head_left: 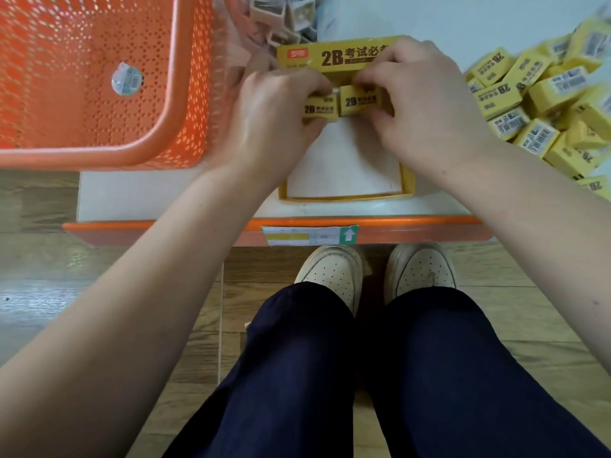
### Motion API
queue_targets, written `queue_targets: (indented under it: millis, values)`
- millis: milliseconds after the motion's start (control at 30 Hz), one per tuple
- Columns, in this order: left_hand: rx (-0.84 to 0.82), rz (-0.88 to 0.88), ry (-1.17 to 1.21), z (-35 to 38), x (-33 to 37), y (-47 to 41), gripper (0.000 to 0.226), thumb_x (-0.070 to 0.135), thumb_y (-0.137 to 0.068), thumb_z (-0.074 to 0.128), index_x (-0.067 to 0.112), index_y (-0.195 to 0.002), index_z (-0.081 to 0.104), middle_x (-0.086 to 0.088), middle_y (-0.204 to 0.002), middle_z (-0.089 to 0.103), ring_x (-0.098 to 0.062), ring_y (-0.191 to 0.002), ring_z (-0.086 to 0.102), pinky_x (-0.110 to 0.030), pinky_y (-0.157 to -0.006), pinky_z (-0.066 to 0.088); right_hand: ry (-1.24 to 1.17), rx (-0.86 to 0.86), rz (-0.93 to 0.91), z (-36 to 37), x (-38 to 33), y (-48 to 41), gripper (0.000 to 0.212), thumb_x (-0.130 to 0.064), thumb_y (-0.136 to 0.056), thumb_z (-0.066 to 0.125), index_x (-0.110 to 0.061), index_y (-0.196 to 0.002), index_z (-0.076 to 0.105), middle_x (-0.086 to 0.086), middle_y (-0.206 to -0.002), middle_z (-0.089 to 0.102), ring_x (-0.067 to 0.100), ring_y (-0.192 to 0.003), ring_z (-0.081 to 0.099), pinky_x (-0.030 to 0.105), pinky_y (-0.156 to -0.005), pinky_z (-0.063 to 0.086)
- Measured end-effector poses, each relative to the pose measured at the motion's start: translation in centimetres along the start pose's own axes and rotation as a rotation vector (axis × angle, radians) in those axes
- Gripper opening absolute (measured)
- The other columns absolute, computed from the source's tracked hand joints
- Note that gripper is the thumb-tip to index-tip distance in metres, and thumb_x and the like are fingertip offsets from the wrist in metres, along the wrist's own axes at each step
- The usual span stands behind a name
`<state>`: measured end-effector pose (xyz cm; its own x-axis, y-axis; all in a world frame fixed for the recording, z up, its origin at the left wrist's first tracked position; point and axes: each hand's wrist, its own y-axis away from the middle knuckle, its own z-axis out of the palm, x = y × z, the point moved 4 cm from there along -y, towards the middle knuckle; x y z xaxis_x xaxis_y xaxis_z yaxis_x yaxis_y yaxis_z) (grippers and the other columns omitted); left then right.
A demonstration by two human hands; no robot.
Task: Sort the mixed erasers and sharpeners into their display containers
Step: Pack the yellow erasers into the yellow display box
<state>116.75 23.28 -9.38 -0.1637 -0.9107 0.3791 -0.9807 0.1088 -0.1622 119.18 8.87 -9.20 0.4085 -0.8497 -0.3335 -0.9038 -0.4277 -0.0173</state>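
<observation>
both hands meet over the far end of the yellow display box (407, 180), which lies on the white shelf (165, 200) straight ahead of the person; the left hand (274, 104) pinches a first eraser (319, 109) between thumb and curled fingers, and the right hand (416, 104) grips a second eraser (358, 100) just beside it, the two yellow blocks side by side with printed faces up and nearly touching — held so, i judge, to go down as a neat row against the box's upright header card (330, 56), labels reading the same way for display; whether either block rests on the box floor i cannot tell, since the fingers hide their undersides; the near part of the box shows only its white floor, so the filling looks barely begun; the loose pile of erasers (545, 104) lies to the right, within easy reach of the right hand, which suits feeding the box from that side; a heap of beige sharpeners (281, 18) sits at the far edge, left of the header card, apart from the erasers; the orange basket (185, 77) stands on the left with one small round item (127, 79) in it — what it is i cannot tell.
</observation>
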Motion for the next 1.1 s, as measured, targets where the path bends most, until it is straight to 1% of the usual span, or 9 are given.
queue_targets:
  millis: [200,333,400,467,500,633,767,967,1100]
  values:
    - [0.055,-0.009,-0.006,0.4,-0.9,0.0,0.025,0.02,-0.079,0.065,0.012,-0.103,0.07,-0.006,-0.105,0.067,-0.035,-0.105,0.05,-0.027,-0.085,0.031,0.021,0.04,-0.003,0.7,-0.8,-0.8,0.031,-0.01,-0.091,0.047,-0.013,-0.118,0.062,0.011,-0.121,0.049,0.032,-0.106,0.049,0.04,-0.094,0.034]
    - [0.109,-0.11,0.019,0.4,-1.6,0.7,0.025,0.019,-0.078,0.064,0.014,-0.102,0.07,-0.005,-0.108,0.06,-0.031,-0.107,0.051,-0.042,-0.093,0.042,0.026,0.081,0.036,1.1,-1.0,-0.7,0.03,-0.017,-0.093,0.048,-0.022,-0.119,0.062,0.011,-0.115,0.047,0.032,-0.101,0.049,0.04,-0.086,0.034]
    - [0.13,-0.156,-0.009,0.4,-1.7,1.0,0.029,0.022,-0.08,0.064,0.015,-0.108,0.069,-0.005,-0.111,0.057,-0.028,-0.11,0.048,-0.033,-0.096,0.038,0.03,0.076,0.051,1.1,-1.0,-0.7,0.031,-0.019,-0.094,0.048,-0.024,-0.122,0.06,0.01,-0.114,0.049,0.031,-0.102,0.049,0.04,-0.086,0.034]
    - [0.139,-0.176,-0.057,0.3,-1.8,1.1,0.031,0.025,-0.082,0.064,0.016,-0.112,0.068,-0.005,-0.115,0.054,-0.027,-0.112,0.045,-0.019,-0.091,0.028,0.03,0.085,0.061,1.0,-0.9,-0.8,0.032,-0.021,-0.092,0.051,-0.023,-0.123,0.059,0.01,-0.115,0.052,0.032,-0.104,0.051,0.042,-0.088,0.037]
    - [0.129,-0.176,-0.044,0.4,-1.8,1.0,0.032,0.026,-0.082,0.064,0.015,-0.112,0.068,-0.006,-0.115,0.053,-0.027,-0.111,0.045,-0.017,-0.089,0.027,0.031,0.091,0.068,0.9,-0.8,-0.7,0.032,-0.022,-0.091,0.053,-0.021,-0.123,0.059,0.009,-0.116,0.054,0.033,-0.105,0.052,0.042,-0.087,0.039]
    - [0.065,-0.14,0.093,1.4,-1.5,0.7,0.035,0.023,-0.08,0.064,0.007,-0.11,0.068,-0.013,-0.114,0.05,-0.027,-0.103,0.05,-0.025,-0.092,0.04,0.053,0.086,0.099,0.9,0.1,0.0,0.033,-0.027,-0.089,0.057,-0.019,-0.121,0.058,0.008,-0.115,0.056,0.032,-0.106,0.053,0.04,-0.079,0.041]
    - [0.071,-0.12,0.161,2.0,-0.3,0.6,0.033,0.02,-0.079,0.067,0.006,-0.109,0.069,-0.011,-0.112,0.053,-0.026,-0.097,0.054,-0.018,-0.084,0.039,0.037,0.118,0.117,0.5,1.3,1.3,0.032,-0.026,-0.087,0.057,-0.02,-0.119,0.062,0.009,-0.111,0.06,0.033,-0.104,0.055,0.041,-0.08,0.047]
    - [0.089,-0.116,0.187,2.7,1.1,0.4,0.032,0.021,-0.079,0.068,0.008,-0.108,0.07,-0.01,-0.109,0.055,-0.027,-0.094,0.056,-0.027,-0.084,0.045,0.03,0.18,0.149,0.5,2.3,2.7,0.034,-0.024,-0.088,0.05,-0.018,-0.119,0.06,0.008,-0.112,0.059,0.03,-0.106,0.054,0.038,-0.078,0.046]
    - [0.113,-0.119,0.177,2.8,0.9,0.4,0.031,0.021,-0.079,0.068,0.007,-0.107,0.07,-0.01,-0.108,0.055,-0.027,-0.093,0.055,-0.025,-0.082,0.044,-0.007,0.259,0.116,0.7,2.6,2.7,0.025,-0.02,-0.089,0.053,-0.012,-0.108,0.066,0.009,-0.105,0.063,0.031,-0.099,0.057,0.036,-0.072,0.046]
